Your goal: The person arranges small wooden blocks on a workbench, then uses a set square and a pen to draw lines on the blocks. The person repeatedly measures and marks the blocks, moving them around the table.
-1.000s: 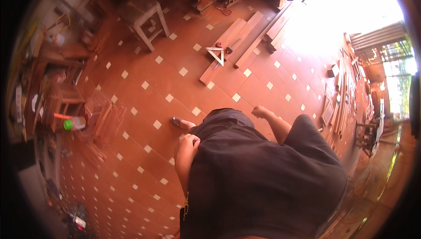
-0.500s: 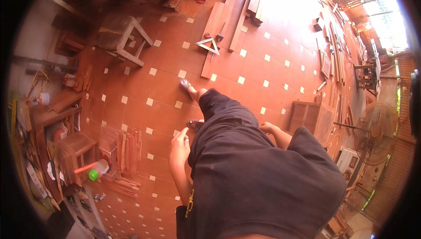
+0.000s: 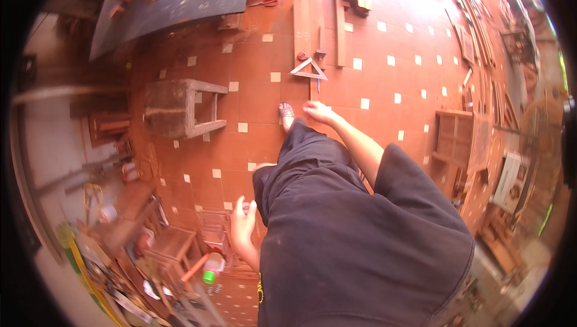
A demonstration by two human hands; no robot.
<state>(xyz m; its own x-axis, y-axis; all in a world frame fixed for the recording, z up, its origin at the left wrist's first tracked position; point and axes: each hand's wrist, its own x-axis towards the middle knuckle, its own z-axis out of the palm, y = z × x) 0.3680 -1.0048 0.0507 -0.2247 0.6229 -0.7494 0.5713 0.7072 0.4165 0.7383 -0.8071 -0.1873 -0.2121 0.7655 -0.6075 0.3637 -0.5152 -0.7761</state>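
Observation:
My left hand (image 3: pixel 243 225) hangs beside my thigh, its fingers loosely bent and apart, with nothing in them. In front of my legs is my right hand (image 3: pixel 318 112), its fingers curled together; nothing shows in it. Beyond that hand, several long reddish boards (image 3: pixel 302 21) lie on the floor. A metal triangle square (image 3: pixel 310 70) rests across their near end, beside a small round red item (image 3: pixel 302 56) and a dark tool (image 3: pixel 320 55). One sandaled foot (image 3: pixel 286 111) is forward on the tiles.
A worn wooden stool (image 3: pixel 171 108) stands to the left, beneath a dark tabletop (image 3: pixel 180 3) bearing wood offcuts. Red-handled scissors (image 3: pixel 268 1) lie farther off. A bottle with a green cap (image 3: pixel 209 276) is low left. At right are a wooden cabinet (image 3: pixel 454 138) and stacked lumber.
The view has turned, and the stool and boards now sit farther right in it. My right hand has swung forward from my hip. My left hand stays by my side, and I have stepped.

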